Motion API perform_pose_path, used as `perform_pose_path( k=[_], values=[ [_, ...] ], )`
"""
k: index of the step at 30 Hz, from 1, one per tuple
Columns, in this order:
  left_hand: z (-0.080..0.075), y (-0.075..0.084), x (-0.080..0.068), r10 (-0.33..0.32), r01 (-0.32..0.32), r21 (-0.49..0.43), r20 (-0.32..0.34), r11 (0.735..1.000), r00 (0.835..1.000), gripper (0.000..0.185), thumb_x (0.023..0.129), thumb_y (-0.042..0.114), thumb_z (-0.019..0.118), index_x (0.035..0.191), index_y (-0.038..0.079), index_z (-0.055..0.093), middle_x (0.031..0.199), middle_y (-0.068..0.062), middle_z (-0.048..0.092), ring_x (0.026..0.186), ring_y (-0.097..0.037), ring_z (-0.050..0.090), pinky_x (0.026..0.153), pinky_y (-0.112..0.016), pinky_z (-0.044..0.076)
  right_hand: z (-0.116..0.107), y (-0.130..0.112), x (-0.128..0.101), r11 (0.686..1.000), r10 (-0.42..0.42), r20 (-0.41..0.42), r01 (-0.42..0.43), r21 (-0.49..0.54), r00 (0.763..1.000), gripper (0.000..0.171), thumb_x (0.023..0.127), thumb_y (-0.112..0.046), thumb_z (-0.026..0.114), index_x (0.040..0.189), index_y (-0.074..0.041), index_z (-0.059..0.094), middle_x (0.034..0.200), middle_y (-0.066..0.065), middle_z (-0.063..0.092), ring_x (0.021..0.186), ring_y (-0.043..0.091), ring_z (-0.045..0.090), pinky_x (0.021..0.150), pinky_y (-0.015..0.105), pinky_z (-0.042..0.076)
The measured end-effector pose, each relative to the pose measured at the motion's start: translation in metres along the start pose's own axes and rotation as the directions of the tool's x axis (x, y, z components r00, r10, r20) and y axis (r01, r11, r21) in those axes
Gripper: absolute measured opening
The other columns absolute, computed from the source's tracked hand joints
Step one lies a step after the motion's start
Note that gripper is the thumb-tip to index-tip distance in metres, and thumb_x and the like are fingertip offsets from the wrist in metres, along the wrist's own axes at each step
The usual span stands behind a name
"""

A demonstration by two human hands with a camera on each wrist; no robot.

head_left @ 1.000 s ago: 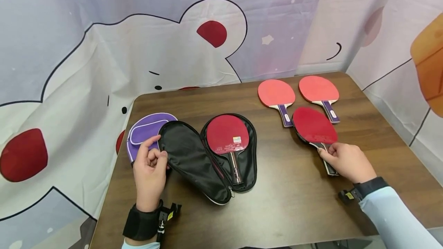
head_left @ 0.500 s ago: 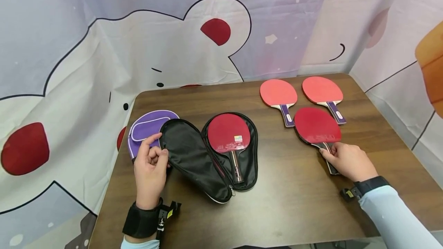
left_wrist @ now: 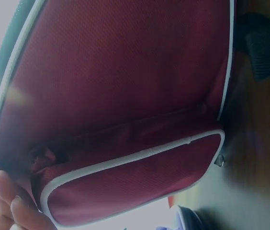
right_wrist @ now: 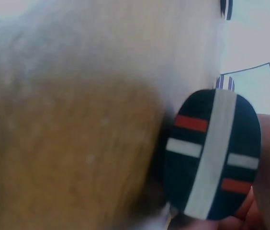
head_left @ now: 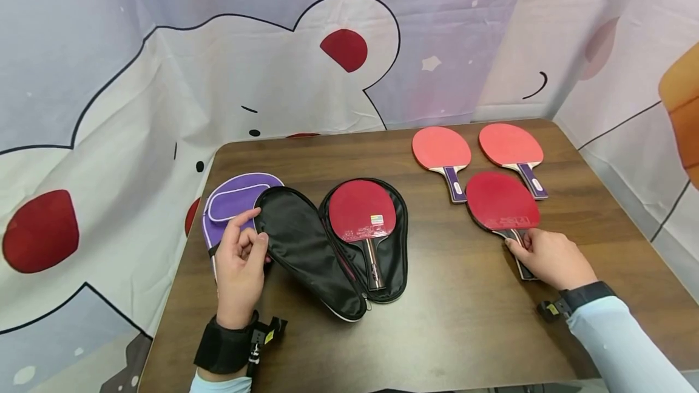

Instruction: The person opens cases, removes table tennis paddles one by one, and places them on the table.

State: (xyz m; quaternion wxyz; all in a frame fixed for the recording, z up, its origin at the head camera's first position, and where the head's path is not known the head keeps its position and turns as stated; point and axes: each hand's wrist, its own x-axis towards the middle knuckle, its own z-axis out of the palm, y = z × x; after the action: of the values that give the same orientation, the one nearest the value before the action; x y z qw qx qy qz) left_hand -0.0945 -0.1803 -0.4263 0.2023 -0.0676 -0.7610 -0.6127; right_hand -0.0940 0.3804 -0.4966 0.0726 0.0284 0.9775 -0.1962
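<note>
An open black paddle case (head_left: 306, 247) lies on the brown table (head_left: 448, 320). A dark red paddle (head_left: 360, 208) rests in its right half. My left hand (head_left: 240, 259) pinches the edge of the case's left flap, over a purple case (head_left: 226, 202). In the left wrist view a case's fabric outside (left_wrist: 125, 96) with white piping fills the frame, with my fingertips (left_wrist: 10, 206) at its lower left. My right hand (head_left: 546, 256) grips the handle of a second dark red paddle (head_left: 502, 199) lying flat on the table. The right wrist view shows that handle's striped butt end (right_wrist: 211, 153).
Two lighter red paddles (head_left: 441, 147) (head_left: 510, 143) with purple handles lie at the table's far right, just behind the gripped paddle. A printed cloth backdrop (head_left: 218, 47) hangs behind and beside the table. Bare table surface lies between the black case and my right hand.
</note>
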Motion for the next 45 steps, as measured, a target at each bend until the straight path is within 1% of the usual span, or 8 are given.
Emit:
perform_pose_path(
  k=[8,12,15,22,27,37,41,45],
  values=[
    [0.0,0.002,0.0,0.003,-0.003,-0.01,0.007,1.0,1.0,0.046,0.104,-0.009,0.061,0.147,0.007,0.065,0.068,-0.004,0.054,0.053,-0.016,0.051,0.058,-0.025,0.053,-0.003,-0.007,0.001,0.996,0.024,0.006,-0.024,-0.085,1.0,0.043,0.107,-0.04,0.065,0.081,-0.007,0.056,0.065,0.005,0.051,0.056,0.024,0.05,0.05,0.038,0.041],
    [0.0,0.004,0.0,0.0,0.001,-0.021,0.017,1.0,1.0,0.047,0.103,-0.01,0.062,0.147,0.006,0.065,0.067,-0.005,0.055,0.052,-0.017,0.054,0.058,-0.025,0.055,-0.005,-0.031,-0.003,0.983,-0.011,-0.175,-0.021,-0.181,0.985,0.051,0.104,-0.045,0.07,0.078,-0.004,0.054,0.059,0.006,0.047,0.05,0.026,0.047,0.044,0.04,0.038],
    [0.001,0.006,0.0,0.001,0.0,-0.033,0.028,0.999,1.0,0.046,0.103,-0.01,0.062,0.146,0.006,0.065,0.067,-0.006,0.056,0.053,-0.017,0.056,0.058,-0.025,0.056,-0.005,-0.068,-0.008,0.984,-0.103,-0.267,0.059,-0.166,0.958,0.05,0.103,-0.046,0.073,0.081,-0.003,0.058,0.057,0.002,0.049,0.047,0.022,0.047,0.043,0.04,0.039],
    [0.005,0.011,0.002,0.044,-0.041,-0.06,0.059,0.997,0.997,0.043,0.104,-0.009,0.064,0.146,0.001,0.064,0.068,-0.006,0.058,0.056,-0.017,0.059,0.059,-0.025,0.057,0.028,-0.179,-0.013,0.911,-0.409,-0.086,0.412,0.015,0.909,0.031,0.102,-0.038,0.079,0.087,-0.013,0.068,0.064,-0.01,0.056,0.052,0.006,0.05,0.05,0.03,0.047],
    [0.006,0.012,0.001,0.04,-0.034,-0.061,0.105,0.998,0.994,0.044,0.105,-0.006,0.065,0.148,0.003,0.063,0.071,-0.008,0.059,0.06,-0.02,0.061,0.062,-0.028,0.058,0.056,-0.225,0.0,0.898,-0.439,0.063,0.436,0.056,0.896,0.036,0.101,-0.039,0.081,0.085,-0.013,0.062,0.063,-0.007,0.053,0.053,0.008,0.05,0.051,0.029,0.042],
    [0.008,0.012,0.0,0.081,-0.082,0.0,0.172,0.997,0.982,0.035,0.106,0.002,0.071,0.14,0.005,0.068,0.072,-0.004,0.06,0.058,-0.017,0.061,0.051,-0.025,0.047,0.082,-0.251,0.019,0.923,-0.379,0.169,0.384,0.001,0.91,0.053,0.104,-0.047,0.075,0.063,-0.017,0.059,0.053,-0.003,0.05,0.046,0.013,0.053,0.049,0.031,0.044],
    [0.01,0.012,0.0,0.107,-0.11,0.008,0.181,0.994,0.978,0.031,0.106,0.001,0.071,0.136,0.006,0.069,0.074,-0.003,0.059,0.056,-0.016,0.059,0.046,-0.026,0.04,0.087,-0.251,0.022,0.929,-0.367,0.156,0.368,0.02,0.917,0.053,0.104,-0.042,0.074,0.06,-0.018,0.057,0.05,-0.006,0.046,0.045,0.012,0.052,0.048,0.03,0.043],
    [0.01,0.011,-0.001,0.119,-0.116,-0.028,0.15,0.993,0.982,0.027,0.105,-0.002,0.07,0.132,0.003,0.07,0.073,-0.004,0.057,0.057,-0.016,0.059,0.05,-0.025,0.048,0.086,-0.245,0.022,0.925,-0.379,0.089,0.381,0.001,0.921,0.049,0.101,-0.037,0.075,0.061,-0.017,0.054,0.052,-0.008,0.043,0.047,0.013,0.05,0.048,0.031,0.041]
  ],
)
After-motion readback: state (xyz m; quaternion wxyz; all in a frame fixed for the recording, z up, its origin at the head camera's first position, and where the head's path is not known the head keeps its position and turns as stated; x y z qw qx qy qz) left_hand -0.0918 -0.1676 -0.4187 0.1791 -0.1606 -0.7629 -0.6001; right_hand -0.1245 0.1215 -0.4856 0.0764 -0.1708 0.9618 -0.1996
